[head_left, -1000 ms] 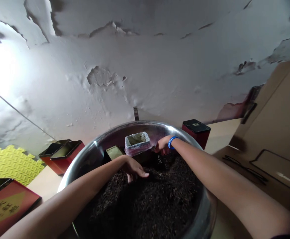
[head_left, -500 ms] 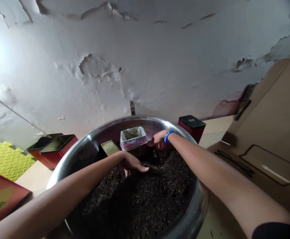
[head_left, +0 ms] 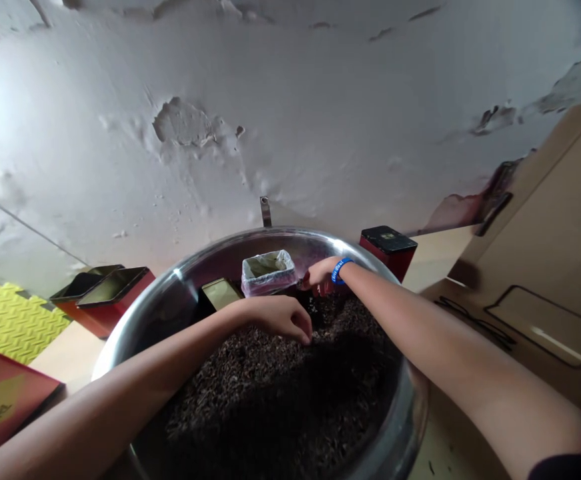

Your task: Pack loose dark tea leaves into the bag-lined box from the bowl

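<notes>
Dark leaves [head_left: 243,353] are contained in the metal basin [head_left: 170,288]. A lined box [head_left: 268,283] is seated toward the basin's far rim. The left hand [head_left: 283,316] is positioned over the basin's middle, grip loosely curled (contents cannot be determined). The right hand [head_left: 323,271] is curled at the basin's far right, its hold hidden.

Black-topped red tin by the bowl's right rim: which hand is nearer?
Right hand: it's inside the bowl, just left of the tin; the left hand is farther left, over dark loose pieces.
</notes>
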Motion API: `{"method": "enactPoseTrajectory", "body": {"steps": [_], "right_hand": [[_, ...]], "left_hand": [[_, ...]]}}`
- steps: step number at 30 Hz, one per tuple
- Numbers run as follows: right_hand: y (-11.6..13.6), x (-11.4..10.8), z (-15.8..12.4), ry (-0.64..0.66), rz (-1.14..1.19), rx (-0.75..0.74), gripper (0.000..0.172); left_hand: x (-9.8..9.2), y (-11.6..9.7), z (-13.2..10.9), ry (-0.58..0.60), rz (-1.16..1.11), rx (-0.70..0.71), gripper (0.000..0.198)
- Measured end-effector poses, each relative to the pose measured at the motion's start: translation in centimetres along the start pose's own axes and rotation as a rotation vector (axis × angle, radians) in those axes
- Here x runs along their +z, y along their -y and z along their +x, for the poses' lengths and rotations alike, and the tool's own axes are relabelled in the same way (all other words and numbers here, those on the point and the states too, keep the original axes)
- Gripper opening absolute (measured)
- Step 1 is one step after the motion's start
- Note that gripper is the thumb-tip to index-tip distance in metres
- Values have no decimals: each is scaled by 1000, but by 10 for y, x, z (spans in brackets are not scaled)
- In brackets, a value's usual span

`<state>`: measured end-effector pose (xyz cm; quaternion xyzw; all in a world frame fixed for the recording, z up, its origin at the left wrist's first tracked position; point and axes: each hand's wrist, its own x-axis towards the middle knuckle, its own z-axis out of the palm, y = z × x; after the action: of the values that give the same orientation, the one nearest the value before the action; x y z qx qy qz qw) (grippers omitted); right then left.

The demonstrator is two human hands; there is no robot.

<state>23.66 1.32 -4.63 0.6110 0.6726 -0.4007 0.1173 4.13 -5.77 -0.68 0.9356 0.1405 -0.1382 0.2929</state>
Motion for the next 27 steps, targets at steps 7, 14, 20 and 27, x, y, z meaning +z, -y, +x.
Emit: {"method": "enactPoseTrajectory", "body": {"steps": [7, 14, 20, 27], "right_hand": [[7, 3, -5, -4, -13, 17, 39], [18, 4, -17, -177, -19, 2, 28], [22, -12, -20, -939, -121, 9, 23], [45, -3, -29, -1326, -114, -316, 26]], "left_hand": [[22, -19, 5, 72, 83, 210, 12], [4, -11, 0, -45, 27, 179, 14], [-34, 15, -16, -497, 5, 16, 17], [-48, 61, -20, -945, 109, -156, 22]]}}
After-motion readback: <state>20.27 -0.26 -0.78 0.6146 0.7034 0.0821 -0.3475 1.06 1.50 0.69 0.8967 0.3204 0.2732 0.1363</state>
